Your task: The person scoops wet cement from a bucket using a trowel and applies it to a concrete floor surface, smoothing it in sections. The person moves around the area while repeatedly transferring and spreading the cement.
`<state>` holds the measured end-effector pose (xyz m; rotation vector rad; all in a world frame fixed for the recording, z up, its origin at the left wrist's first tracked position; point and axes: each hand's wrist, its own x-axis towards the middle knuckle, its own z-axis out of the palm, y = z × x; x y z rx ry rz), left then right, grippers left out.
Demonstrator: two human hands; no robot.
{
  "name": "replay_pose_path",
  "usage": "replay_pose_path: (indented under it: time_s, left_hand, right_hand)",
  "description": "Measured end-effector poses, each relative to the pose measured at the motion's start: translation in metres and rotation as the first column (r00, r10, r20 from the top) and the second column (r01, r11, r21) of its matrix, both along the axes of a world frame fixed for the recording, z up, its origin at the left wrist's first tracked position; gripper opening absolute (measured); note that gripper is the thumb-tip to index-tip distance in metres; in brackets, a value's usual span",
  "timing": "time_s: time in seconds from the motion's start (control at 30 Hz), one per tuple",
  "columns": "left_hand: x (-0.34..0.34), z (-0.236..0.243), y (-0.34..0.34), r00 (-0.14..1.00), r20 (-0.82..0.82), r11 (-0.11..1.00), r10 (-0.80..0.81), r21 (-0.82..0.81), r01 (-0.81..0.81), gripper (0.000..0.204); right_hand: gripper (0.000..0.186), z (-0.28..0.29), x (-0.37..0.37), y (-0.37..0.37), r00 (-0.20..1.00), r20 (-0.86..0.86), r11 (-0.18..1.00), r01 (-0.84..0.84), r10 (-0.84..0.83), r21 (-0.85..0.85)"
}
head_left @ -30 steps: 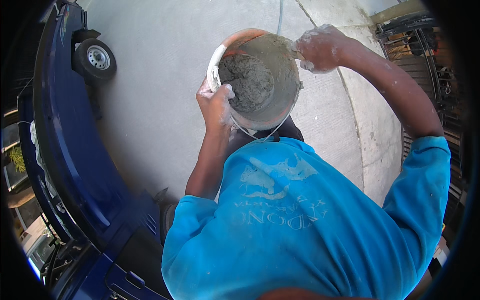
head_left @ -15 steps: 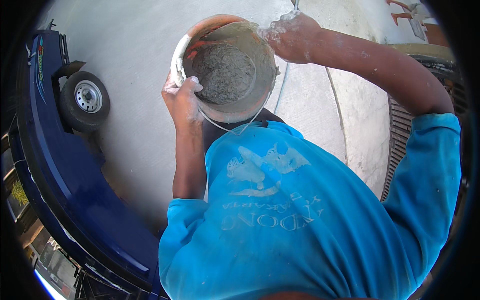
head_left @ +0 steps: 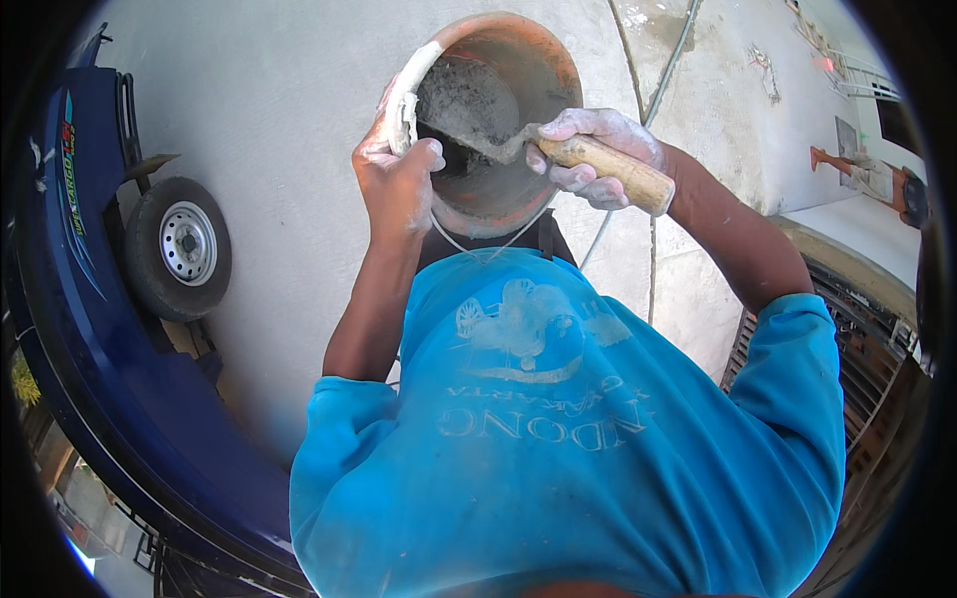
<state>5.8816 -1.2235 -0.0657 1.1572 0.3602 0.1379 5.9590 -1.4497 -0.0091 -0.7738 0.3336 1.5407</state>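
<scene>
My left hand (head_left: 397, 181) grips the white-smeared rim of an orange bucket (head_left: 548, 70), fingers wrapped outside and thumb over the edge. Grey wet mortar (head_left: 467, 90) lies inside it. My right hand (head_left: 598, 135), powdered white, is closed round the wooden handle (head_left: 628, 181) of a trowel, whose mortar-coated metal part (head_left: 498, 148) reaches down into the bucket over the mortar. The bucket's wire bail (head_left: 478, 251) hangs toward my blue shirt.
A dark blue truck with a wheel (head_left: 184, 249) fills the left side. Concrete floor (head_left: 284, 140) surrounds me, crossed by a hose (head_left: 668, 75). At right are dark metal bars (head_left: 862, 379) and a ledge; at upper right another person (head_left: 867, 177) is near a white wall.
My right hand has swung down and turned over, bringing the trowel's handle into view and its metal part into the bucket. The bucket has shifted, and the other person's view has widened.
</scene>
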Motion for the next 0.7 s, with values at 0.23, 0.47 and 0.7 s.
replay_pose_path:
  time_s: [0.23,0.47,0.7]
  left_hand:
    - [0.256,0.017,0.036,1.000,-0.029,0.997,-0.002,-0.081,-0.001,0.056]
    - [0.501,0.006,0.085,0.987,-0.134,0.996,0.091,0.012,-0.090,0.050]
    - [0.738,0.020,0.130,0.983,-0.097,0.987,0.154,-0.032,-0.157,0.051]
  right_hand:
    - [0.034,-0.004,0.223,0.023,-0.176,0.551,0.575,0.145,0.816,-0.805]
    - [0.030,0.063,0.480,0.119,-0.573,0.132,0.201,0.059,0.809,-0.978]
    - [0.029,0.049,0.715,0.161,-0.666,0.122,0.250,0.099,0.736,-0.963]
